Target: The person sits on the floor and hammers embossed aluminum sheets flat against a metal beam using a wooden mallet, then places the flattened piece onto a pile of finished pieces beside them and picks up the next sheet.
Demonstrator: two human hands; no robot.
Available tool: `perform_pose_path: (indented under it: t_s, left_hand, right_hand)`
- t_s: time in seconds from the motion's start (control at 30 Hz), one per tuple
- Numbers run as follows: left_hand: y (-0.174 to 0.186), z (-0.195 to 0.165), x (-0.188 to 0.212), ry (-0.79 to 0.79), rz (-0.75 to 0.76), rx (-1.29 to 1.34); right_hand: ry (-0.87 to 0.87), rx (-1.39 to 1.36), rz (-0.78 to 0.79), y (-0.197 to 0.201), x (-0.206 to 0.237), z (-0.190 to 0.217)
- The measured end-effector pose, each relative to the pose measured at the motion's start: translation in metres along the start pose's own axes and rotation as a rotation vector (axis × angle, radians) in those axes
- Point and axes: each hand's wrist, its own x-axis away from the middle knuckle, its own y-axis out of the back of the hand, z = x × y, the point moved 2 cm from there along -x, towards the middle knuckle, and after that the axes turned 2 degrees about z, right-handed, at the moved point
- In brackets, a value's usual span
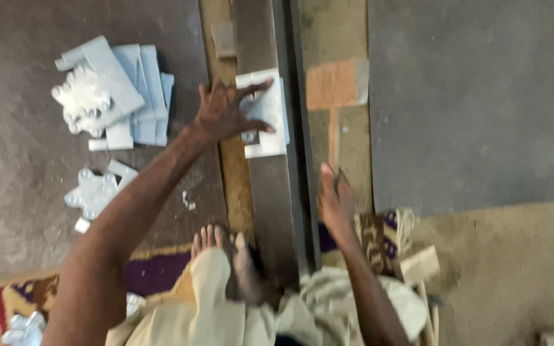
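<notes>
- The left hand point(224, 114) lies flat with fingers spread on a pale grey cast plate point(265, 115); its grip is released, pressing down and not closed round anything.
- That plate rests across a long dark metal beam point(270, 192), which runs away from the person along the floor, directly under the left grip.
- The right hand point(335, 200) hovers nearer the person, at the beam's right edge, fingers loosely stretched and holding nothing.
- Well to the left of the left grip lies a heap of similar grey plates point(123, 96), some flat and oblong, some with scalloped edges; a smaller scalloped piece point(94, 192) lies nearer the person.
- The surface is a rough grey concrete floor point(469, 102), with a sandy brown patch to the right and a strip of brown board beside the beam.
- A bare foot point(216, 247) rests against the beam below the left grip, and a purple patterned mat point(155, 269) covers the floor under the person.
- A small wooden block point(421, 264) lies right of the right grip.
</notes>
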Motion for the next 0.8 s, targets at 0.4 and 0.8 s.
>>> perform_pose_path:
  t_s: [0.4,0.8]
  left_hand:
    - [-0.015,0.008,0.006,0.005,-0.054,0.069]
    - [-0.005,0.003,0.000,-0.100,-0.197,-0.073]
  right_hand:
    - [0.043,-0.369,-0.205,0.050,0.091,0.079]
    - [0.381,-0.323,-0.120,0.070,0.052,0.010]
